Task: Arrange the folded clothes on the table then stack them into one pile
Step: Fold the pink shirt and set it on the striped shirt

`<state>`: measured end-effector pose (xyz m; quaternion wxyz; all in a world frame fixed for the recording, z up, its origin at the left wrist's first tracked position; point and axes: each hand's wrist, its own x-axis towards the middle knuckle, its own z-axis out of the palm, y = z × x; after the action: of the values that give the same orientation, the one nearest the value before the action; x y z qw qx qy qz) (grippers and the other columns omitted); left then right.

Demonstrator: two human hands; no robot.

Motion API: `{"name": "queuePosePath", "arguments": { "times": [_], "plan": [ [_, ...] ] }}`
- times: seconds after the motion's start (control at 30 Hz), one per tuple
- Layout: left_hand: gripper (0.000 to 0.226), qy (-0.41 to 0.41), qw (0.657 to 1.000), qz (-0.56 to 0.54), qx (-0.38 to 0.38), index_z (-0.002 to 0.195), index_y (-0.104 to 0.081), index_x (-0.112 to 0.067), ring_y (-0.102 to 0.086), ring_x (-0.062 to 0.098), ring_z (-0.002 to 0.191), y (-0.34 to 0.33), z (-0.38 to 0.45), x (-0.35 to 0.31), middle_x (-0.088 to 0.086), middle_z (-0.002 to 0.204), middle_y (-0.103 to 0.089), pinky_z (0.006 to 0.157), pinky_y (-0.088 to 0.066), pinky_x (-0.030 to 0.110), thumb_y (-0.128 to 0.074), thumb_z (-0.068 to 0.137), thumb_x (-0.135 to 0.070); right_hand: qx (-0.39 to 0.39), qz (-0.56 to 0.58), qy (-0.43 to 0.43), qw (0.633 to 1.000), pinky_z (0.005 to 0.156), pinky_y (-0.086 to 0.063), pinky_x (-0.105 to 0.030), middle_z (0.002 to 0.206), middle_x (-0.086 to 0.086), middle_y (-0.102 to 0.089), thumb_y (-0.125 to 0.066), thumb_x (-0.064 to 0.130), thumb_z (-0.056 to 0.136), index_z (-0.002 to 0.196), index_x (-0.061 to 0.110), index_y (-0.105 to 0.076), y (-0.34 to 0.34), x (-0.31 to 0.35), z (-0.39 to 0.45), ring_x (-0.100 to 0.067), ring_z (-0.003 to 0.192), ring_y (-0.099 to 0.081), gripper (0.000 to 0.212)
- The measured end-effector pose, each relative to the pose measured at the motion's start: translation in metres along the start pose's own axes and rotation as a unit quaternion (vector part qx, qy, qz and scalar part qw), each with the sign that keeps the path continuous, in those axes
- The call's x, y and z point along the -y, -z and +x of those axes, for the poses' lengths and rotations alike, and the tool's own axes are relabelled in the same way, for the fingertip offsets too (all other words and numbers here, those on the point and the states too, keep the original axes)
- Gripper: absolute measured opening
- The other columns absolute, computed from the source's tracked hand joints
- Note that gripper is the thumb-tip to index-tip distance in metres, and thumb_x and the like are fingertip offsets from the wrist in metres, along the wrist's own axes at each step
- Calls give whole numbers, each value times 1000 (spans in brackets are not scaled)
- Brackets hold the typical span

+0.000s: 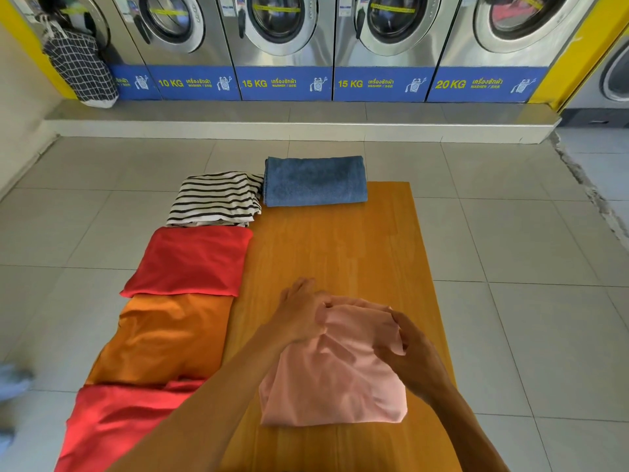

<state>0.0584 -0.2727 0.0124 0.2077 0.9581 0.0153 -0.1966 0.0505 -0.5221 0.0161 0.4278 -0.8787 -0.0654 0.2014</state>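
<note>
Pink garment: soft folded salmon-pink cloth (pixel 335 376), lying near me on the orange wooden table (pixel 340 240).
Left hand (pixel 299 318): my fingers pinch its far-left corner.
Right hand (pixel 408 352): my fingers bunch the far-right corner, closed on cloth.
Row: striped black-and-white top (pixel 214 199), red folded cloth (pixel 190 264), orange folded cloth (pixel 163 338), a second red cloth (pixel 119 424) line the left edge; blue folded towel (pixel 315 180) sits at the far end.
Doing it well: I judge both corners should lift together, keeping the fold flat and square.

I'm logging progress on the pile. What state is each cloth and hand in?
Pink cloth: loosely folded, far edge gripped by both hands.
Left hand: gripping it.
Right hand: gripping it.
Blue towel: folded, unstacked.
Striped shirt: folded, unstacked.
Upper red cloth: folded.
Orange cloth: folded.
</note>
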Motion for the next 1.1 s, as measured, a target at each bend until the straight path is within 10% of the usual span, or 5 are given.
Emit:
{"name": "queuePosePath", "arguments": {
  "times": [0.23,0.43,0.6,0.77,1.1],
  "plan": [
    [38,-2,1000,-3,2,111,-56,-24,-65,18,95,7,-12,-9,-8,99,-69,96,-39,39,-63,75,-34,-9,16,-23,1000,65,-47,-17,106,10,-71,-71,16,87,126,24,-61,1,-6,-1,-12,93,-68,41],
    [22,-51,998,-6,39,59,-48,-26,-46,13,62,26,-37,-29,-11,56,-48,71,-35,28,-60,76,-30,-47,-157,19,986,100,-43,-39,152,-2,-46,-84,25,77,141,32,-53,4,2,-1,-29,135,-41,71],
    [16,-96,982,-154,48,96,-65,-34,-59,3,80,43,-52,-65,-22,74,-60,63,-43,13,-63,82,-42,58,-200,135,969,111,-38,-46,145,15,-50,-80,41,75,129,41,-57,-4,38,-6,-16,140,-37,60],
    [51,14,938,-340,72,102,-73,-29,-67,8,84,47,-44,-58,-10,86,-73,78,-53,31,-50,82,-70,45,-51,104,992,72,-50,-11,103,29,-65,-78,7,75,113,35,-68,15,51,-7,7,97,-62,49],
    [32,7,958,-236,162,119,-59,-44,-62,9,96,1,-58,-40,-10,107,-68,90,-53,28,-58,88,-39,45,41,-28,998,105,-43,-43,146,15,-41,-79,-6,78,85,39,-70,66,-4,-26,-11,130,-39,46]
  ]
}}
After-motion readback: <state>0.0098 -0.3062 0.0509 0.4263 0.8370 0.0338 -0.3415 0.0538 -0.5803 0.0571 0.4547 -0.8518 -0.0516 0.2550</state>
